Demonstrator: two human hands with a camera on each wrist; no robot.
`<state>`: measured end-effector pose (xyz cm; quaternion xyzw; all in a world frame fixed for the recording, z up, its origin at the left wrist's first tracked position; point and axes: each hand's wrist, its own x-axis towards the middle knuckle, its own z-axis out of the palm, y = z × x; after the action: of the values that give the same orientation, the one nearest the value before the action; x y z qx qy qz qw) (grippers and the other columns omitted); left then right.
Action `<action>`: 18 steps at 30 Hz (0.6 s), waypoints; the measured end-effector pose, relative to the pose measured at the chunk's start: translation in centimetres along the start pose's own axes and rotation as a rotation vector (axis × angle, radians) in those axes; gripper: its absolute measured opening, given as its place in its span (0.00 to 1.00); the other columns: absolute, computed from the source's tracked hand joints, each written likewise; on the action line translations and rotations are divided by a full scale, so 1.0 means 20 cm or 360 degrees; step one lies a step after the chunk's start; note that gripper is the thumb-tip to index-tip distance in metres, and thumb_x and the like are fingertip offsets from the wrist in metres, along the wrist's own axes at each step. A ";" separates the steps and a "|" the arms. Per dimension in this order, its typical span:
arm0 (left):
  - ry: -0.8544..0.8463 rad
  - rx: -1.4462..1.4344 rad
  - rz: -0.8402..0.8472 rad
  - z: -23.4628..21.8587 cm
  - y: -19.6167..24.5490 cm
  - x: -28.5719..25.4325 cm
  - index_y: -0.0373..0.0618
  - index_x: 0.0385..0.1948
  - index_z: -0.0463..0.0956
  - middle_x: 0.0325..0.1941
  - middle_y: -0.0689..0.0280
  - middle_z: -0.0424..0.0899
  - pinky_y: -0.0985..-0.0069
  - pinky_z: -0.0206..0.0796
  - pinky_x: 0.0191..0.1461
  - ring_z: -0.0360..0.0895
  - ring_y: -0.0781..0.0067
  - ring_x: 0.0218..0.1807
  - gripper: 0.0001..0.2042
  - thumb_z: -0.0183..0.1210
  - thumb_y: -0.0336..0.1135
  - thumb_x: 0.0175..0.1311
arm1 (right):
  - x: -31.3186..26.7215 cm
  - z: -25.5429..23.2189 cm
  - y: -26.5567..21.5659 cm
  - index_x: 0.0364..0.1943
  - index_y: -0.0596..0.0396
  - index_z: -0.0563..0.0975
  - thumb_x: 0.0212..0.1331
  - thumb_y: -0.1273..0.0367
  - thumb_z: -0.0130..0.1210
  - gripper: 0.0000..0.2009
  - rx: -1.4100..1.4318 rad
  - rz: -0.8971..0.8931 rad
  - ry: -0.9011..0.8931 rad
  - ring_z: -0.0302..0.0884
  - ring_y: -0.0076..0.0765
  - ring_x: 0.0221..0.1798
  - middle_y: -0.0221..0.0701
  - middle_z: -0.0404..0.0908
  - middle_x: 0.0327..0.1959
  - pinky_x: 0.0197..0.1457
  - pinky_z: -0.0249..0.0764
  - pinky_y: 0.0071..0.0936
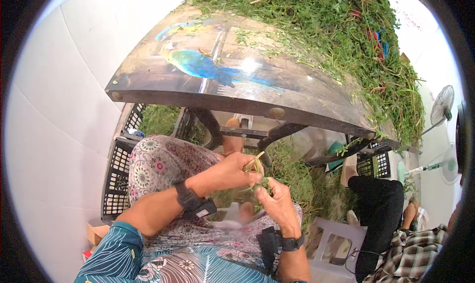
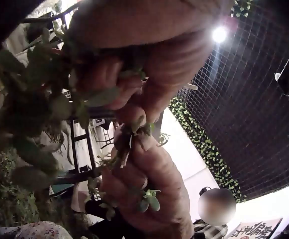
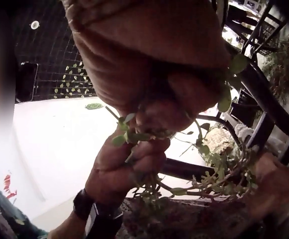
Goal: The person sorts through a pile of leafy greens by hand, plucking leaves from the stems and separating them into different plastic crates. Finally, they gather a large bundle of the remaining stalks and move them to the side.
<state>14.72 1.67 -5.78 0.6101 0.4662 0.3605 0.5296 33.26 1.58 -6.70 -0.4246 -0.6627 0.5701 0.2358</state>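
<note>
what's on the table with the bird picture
A heap of leafy green stems covers the far and right sides of the tabletop, with loose leafy bits near the bird picture. Something red and blue shows through; the surface beneath is hidden.

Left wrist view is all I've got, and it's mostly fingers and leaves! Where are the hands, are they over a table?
Observer: No. The head view shows the left hand and the right hand holding leafy stems above the person's flower-patterned clothes, short of the table.
Operator: Oh! So what's on the table, is there more green stuff?
Observer: Yes, lots. In the head view a big heap of green plants covers the table's right side.
</note>
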 end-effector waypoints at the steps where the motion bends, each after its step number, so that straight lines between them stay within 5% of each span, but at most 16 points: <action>1: 0.0002 -0.0020 -0.0005 0.00 0.00 0.00 0.41 0.26 0.73 0.20 0.74 0.74 0.82 0.62 0.28 0.67 0.87 0.25 0.06 0.56 0.33 0.56 | 0.00 0.01 0.00 0.36 0.57 0.75 0.57 0.66 0.52 0.09 0.0025 -0.0016 0.0040 0.68 0.17 0.21 0.22 0.72 0.22 0.22 0.65 0.19; 3: -0.0011 -0.0007 0.0036 -0.01 -0.02 0.00 0.39 0.28 0.74 0.21 0.71 0.75 0.80 0.63 0.30 0.69 0.84 0.26 0.07 0.56 0.33 0.55 | -0.01 0.03 -0.01 0.32 0.57 0.75 0.57 0.62 0.54 0.11 0.0074 -0.0046 0.0120 0.64 0.16 0.25 0.19 0.71 0.22 0.28 0.63 0.18; 9: -0.0048 -0.0138 0.0083 -0.02 0.00 0.00 0.40 0.29 0.73 0.23 0.73 0.76 0.81 0.64 0.32 0.69 0.86 0.28 0.06 0.55 0.32 0.55 | 0.02 0.04 0.03 0.29 0.57 0.75 0.56 0.65 0.52 0.09 -0.0049 -0.0193 0.0246 0.62 0.14 0.22 0.19 0.69 0.19 0.25 0.62 0.18; 12: -0.0048 -0.0234 0.0094 -0.02 -0.01 -0.01 0.42 0.30 0.73 0.24 0.74 0.75 0.82 0.63 0.33 0.69 0.86 0.29 0.05 0.54 0.32 0.56 | 0.02 0.04 0.02 0.32 0.59 0.75 0.52 0.70 0.52 0.07 -0.0064 -0.0107 0.0245 0.70 0.20 0.27 0.29 0.76 0.23 0.32 0.68 0.24; 18: 0.0017 -0.0537 -0.0069 -0.02 0.04 -0.03 0.44 0.29 0.73 0.23 0.77 0.71 0.85 0.57 0.28 0.64 0.87 0.26 0.07 0.54 0.37 0.58 | 0.03 0.03 0.02 0.33 0.59 0.76 0.52 0.70 0.51 0.07 0.0023 -0.0025 0.0247 0.70 0.19 0.27 0.28 0.76 0.23 0.32 0.69 0.22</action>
<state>14.42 1.24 -4.95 0.5005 0.4150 0.4253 0.6296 32.54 1.80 -7.33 -0.4607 -0.6414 0.5384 0.2939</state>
